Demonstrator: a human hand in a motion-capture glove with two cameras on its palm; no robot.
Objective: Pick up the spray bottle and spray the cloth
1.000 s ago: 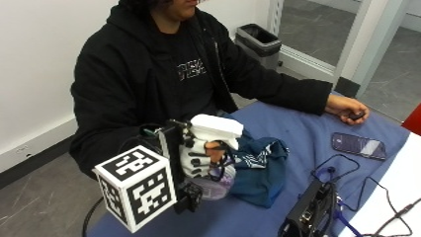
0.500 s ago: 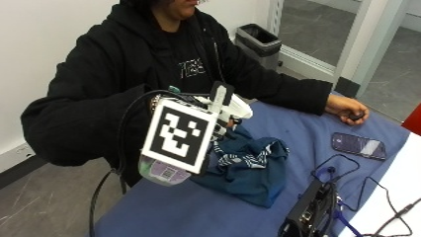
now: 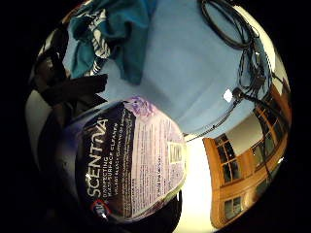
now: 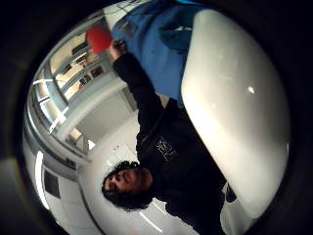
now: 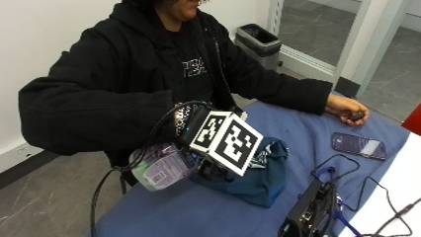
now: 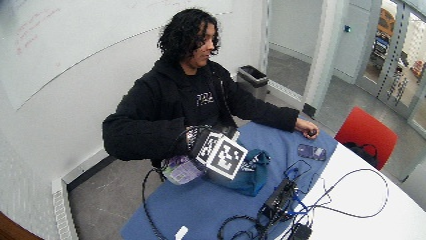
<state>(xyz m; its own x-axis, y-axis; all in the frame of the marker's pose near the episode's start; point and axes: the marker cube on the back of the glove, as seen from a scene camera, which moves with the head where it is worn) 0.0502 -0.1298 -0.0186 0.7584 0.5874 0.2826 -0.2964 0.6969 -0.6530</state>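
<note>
From the outside view I have the right hand (image 5: 190, 129) raised above the near-left part of the blue table (image 5: 309, 148), with the spray bottle (image 5: 160, 167) in it — tipped well over, its purple-labelled body pointing out to the left past the table's edge. The hand itself sits mostly behind its own rig, so I cannot tell from here how the fingers lie around the bottle; I can only say the bottle is off the table and up against the palm. The little-finger palm view bears that out: the bottle's label (image 3: 131, 160) fills much of it, close in, with the table and the cloth (image 3: 114, 31) beyond. In the thumb-side palm view the bottle's white head (image 4: 234, 103) bulks large. The cloth (image 5: 256, 173), a dark teal heap, lies on the table just to the right of the hand, touching nothing I can make out but the tabletop. Farther right rests a phone (image 5: 358, 145), and the person's bare left hand (image 5: 345, 107) lies on the far right edge — well apart from the cloth.
</note>
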